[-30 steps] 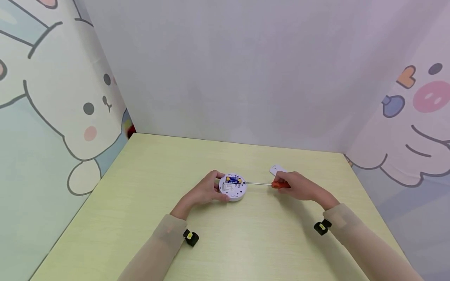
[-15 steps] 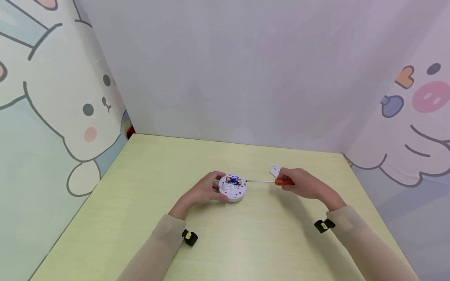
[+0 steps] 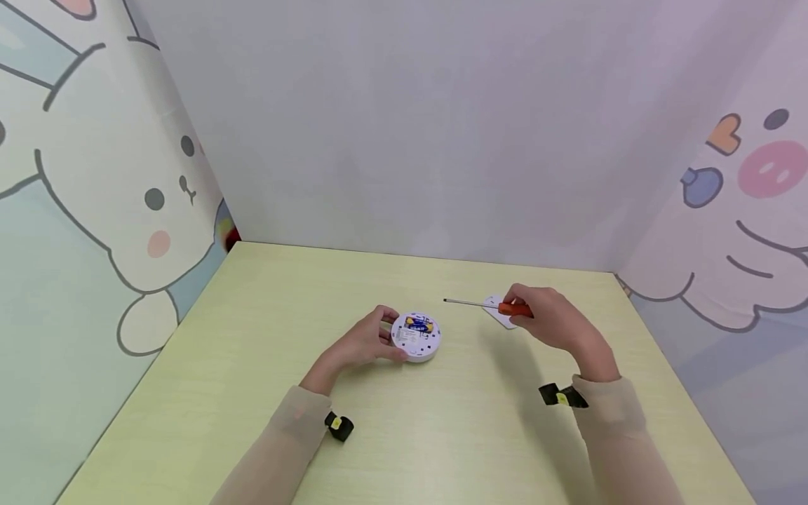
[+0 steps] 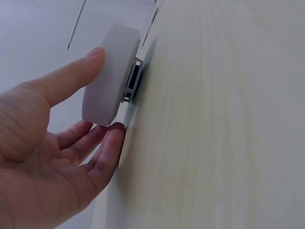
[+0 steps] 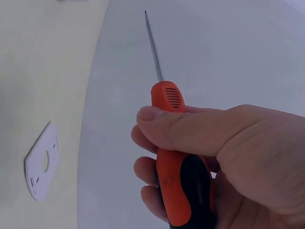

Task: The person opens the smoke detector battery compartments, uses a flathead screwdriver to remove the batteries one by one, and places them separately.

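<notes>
in the head view, the left hand (image 3: pixel 366 341) curves thumb and fingers about the rim of a round white device (image 3: pixel 416 348), near the middle of the surface (image 3: pixel 303 294); a blue-and-yellow battery (image 3: pixel 416 324) shows in its top, but the small print beside it is unreadable. the right hand (image 3: pixel 558 319) is closed round the orange handle of a screwdriver (image 3: pixel 513 308), whose tip is apart from the device. handle and fingers partly cover a white plate (image 3: pixel 503 320).

in the left wrist view, the device appears edge-on, its battery side hidden; whether it touches the surface is hard to tell. only the screwdriver's shaft end shows.

in the right wrist view, the handle's butt is cut off, its lettering only partly legible; the plate's hole is visible.
</notes>
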`<state>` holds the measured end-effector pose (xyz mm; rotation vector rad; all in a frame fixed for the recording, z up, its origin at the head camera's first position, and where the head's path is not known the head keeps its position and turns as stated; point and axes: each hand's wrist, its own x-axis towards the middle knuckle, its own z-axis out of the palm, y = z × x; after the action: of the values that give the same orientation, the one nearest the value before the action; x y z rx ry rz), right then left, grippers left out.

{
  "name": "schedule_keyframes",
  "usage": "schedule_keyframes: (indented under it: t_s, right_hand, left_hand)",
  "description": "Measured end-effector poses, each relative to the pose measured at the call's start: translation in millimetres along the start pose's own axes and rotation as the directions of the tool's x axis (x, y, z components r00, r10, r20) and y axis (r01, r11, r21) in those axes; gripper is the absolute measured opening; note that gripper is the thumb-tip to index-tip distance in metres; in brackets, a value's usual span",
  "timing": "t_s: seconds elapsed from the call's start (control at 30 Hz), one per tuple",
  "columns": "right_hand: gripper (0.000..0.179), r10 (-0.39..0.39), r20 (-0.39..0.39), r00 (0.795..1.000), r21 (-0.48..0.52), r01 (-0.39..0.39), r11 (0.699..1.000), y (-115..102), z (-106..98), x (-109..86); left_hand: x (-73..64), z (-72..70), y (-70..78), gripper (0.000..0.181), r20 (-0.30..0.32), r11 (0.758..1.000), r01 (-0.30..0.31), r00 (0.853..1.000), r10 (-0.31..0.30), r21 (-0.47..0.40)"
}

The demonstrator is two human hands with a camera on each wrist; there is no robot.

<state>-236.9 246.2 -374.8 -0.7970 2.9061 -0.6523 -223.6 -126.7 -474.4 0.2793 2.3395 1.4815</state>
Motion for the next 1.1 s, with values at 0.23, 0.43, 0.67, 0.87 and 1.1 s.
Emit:
schedule_keyframes:
  t_s: [0.23,0.43,0.67,0.87,1.1]
  right_hand:
    - [0.022,0.039,-0.04,0.998,0.04,-0.038,0.998,0,15,-6.2]
    - [0.023,0.04,-0.048,0.998,0.056,-0.038,0.998,0,21,-4.1]
    - [0.023,0.05,-0.047,0.998,0.065,-0.047,0.997,0,21,-2.3]
    - [0.023,0.043,-0.05,0.998,0.069,-0.039,0.997,1,21,-1.4]
    - [0.023,0.04,-0.049,0.998,0.078,-0.036,0.996,1,21,-0.3]
  left_hand:
    - [-0.4,0.2,2.0,0.077,0.003,1.0,0.018,1.0,-0.018,0.01]
    - [-0.1,-0.4,0.6,0.075,0.004,1.0,0.01,1.0,-0.01,0.017]
    - [-0.9,-2.6,0.2,0.076,-0.001,1.0,0.01,1.0,-0.01,0.003]
    - [-2.9,-5.5,1.1,0.072,-0.005,1.0,0.028,1.0,-0.028,-0.008]
    - [-4.2,-10.7,0.0,0.058,-0.006,0.998,0.037,0.999,-0.037,0.042]
